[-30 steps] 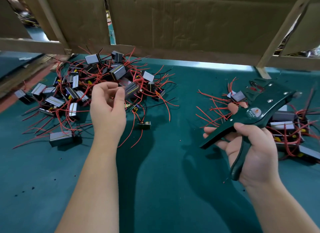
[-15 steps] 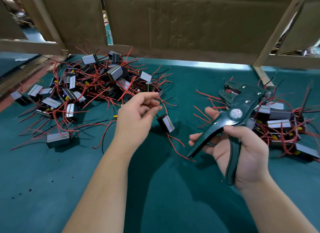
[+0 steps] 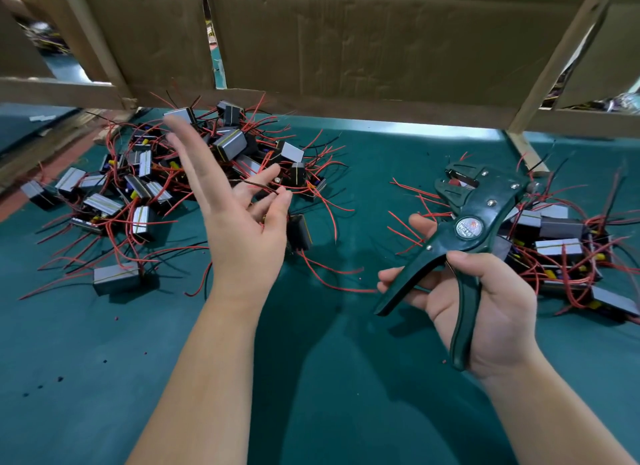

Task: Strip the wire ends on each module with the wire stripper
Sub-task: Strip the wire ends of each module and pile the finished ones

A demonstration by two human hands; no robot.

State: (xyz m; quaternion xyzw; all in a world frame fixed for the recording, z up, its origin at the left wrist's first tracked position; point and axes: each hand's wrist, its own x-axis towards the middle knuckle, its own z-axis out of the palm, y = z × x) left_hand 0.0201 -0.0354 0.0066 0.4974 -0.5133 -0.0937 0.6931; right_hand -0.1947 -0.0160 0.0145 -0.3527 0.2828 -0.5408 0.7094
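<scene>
Both grips are hanging over the green surface (image 3: 104, 378). The left grip (image 3: 242, 229) is facing palm up, thumb and a curled finger pinching a thin dark wire (image 3: 259, 186) — two other fingers are stretching out straight. One black module (image 3: 299, 231) is sitting just beside that palm. The right grip (image 3: 485, 305) is curling round the wire stripper (image 3: 462, 222) — its handles are standing apart, head pointing up and away. Tangled modules are lying in a left pile (image 3: 145, 174) and a right pile (image 3: 561, 250).
</scene>
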